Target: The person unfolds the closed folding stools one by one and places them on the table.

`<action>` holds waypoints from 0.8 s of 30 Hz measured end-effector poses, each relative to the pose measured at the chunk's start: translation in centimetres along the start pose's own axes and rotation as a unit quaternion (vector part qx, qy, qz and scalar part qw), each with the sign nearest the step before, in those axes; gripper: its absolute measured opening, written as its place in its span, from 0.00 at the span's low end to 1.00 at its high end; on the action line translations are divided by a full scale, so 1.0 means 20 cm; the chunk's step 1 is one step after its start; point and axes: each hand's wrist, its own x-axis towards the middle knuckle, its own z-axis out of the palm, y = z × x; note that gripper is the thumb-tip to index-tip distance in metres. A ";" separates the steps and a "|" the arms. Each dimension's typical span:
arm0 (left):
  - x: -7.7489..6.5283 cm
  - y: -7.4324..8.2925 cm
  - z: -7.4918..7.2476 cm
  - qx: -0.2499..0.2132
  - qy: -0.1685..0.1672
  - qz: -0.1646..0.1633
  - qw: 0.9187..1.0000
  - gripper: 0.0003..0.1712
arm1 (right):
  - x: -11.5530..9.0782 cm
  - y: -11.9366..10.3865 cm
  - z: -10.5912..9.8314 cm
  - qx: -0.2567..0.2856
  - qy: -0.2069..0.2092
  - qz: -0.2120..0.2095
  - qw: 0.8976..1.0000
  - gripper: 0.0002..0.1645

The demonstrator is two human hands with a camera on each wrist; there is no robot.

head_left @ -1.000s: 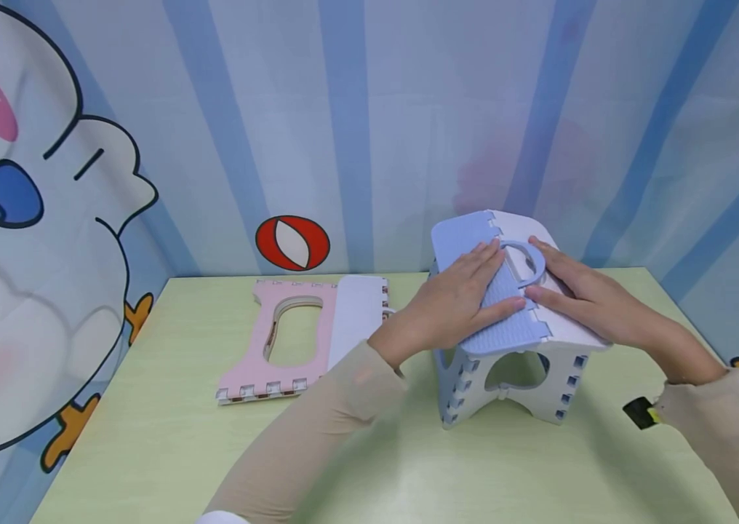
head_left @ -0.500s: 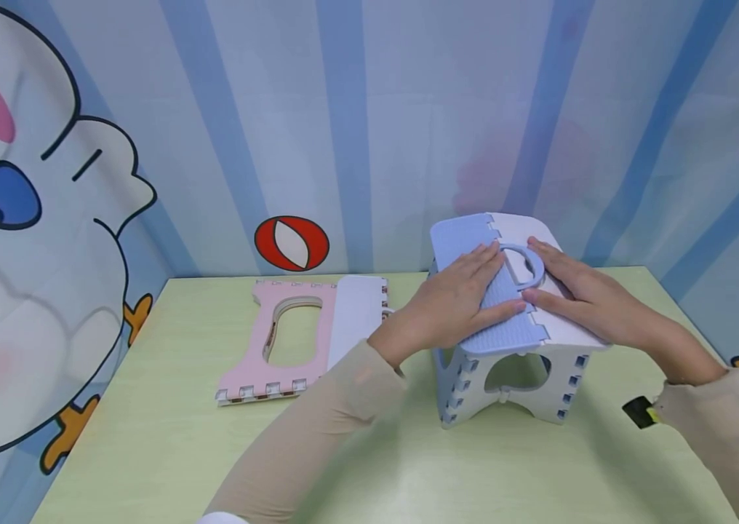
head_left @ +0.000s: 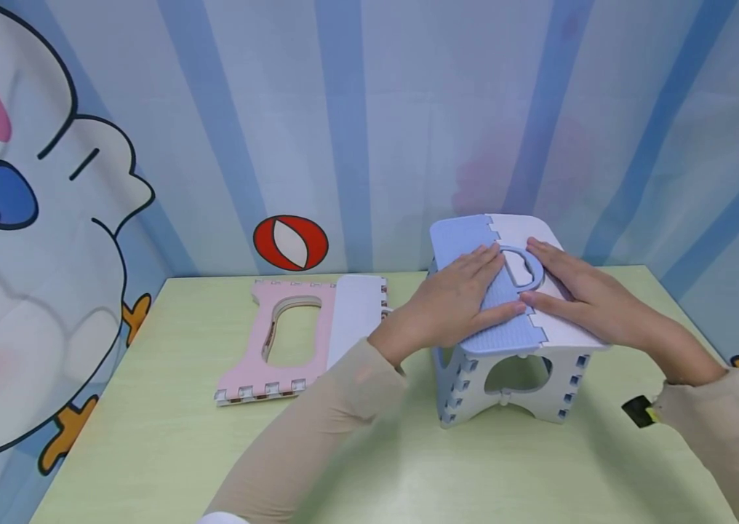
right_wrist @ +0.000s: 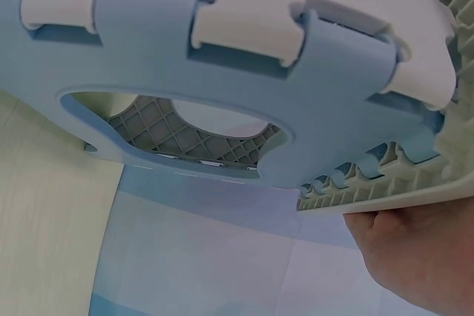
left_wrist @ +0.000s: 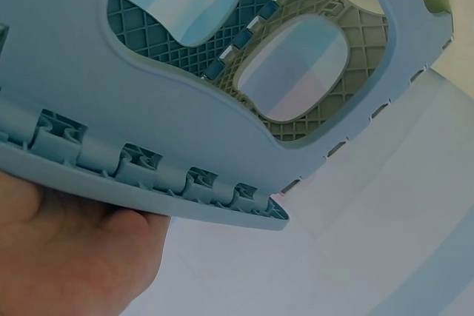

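A blue and white folding stool (head_left: pixel 520 386) stands unfolded on its legs at the right of the table. My left hand (head_left: pixel 451 302) lies with straight fingers on the blue half of its seat. On the white half rests my right hand (head_left: pixel 595 295), fingers extended, thumb near the middle seam. Between the hands, a blue loop handle (head_left: pixel 533 269) shows at the seam. The left wrist view shows the stool's side panel (left_wrist: pixel 163 123) and the left hand (left_wrist: pixel 81 249) against the seat. In the right wrist view, the right hand (right_wrist: pixel 415 257) is against the seat's edge.
A folded pink and white stool (head_left: pixel 245 375) lies flat on the pale green table (head_left: pixel 147 437), left of the standing stool. Behind the table hangs a striped blue cloth (head_left: pixel 396 145) with cartoon prints. A small black tag (head_left: pixel 638 411) hangs by the right sleeve.
Both hands stay on the seat with almost no movement. The loop handle leans slightly lower between them. The camera view has shifted a little.
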 end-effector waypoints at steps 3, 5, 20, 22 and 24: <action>0.00 0.00 0.00 0.006 -0.004 -0.003 1.000 0.48 | 0.00 0.00 0.00 0.000 0.001 -0.002 1.000 0.50; 0.01 0.00 -0.01 0.007 -0.007 -0.005 1.000 0.48 | 0.00 0.00 0.00 0.000 0.001 -0.005 1.000 0.50; 0.01 0.01 -0.01 0.009 -0.010 -0.005 1.000 0.48 | -0.01 -0.01 -0.01 -0.019 0.004 0.005 1.000 0.50; 0.01 0.01 -0.01 0.010 -0.008 -0.005 1.000 0.48 | -0.01 -0.01 -0.01 -0.018 0.006 0.003 1.000 0.50; 0.01 0.01 -0.01 0.011 -0.007 -0.005 1.000 0.48 | -0.01 -0.01 -0.01 -0.016 0.006 0.000 1.000 0.50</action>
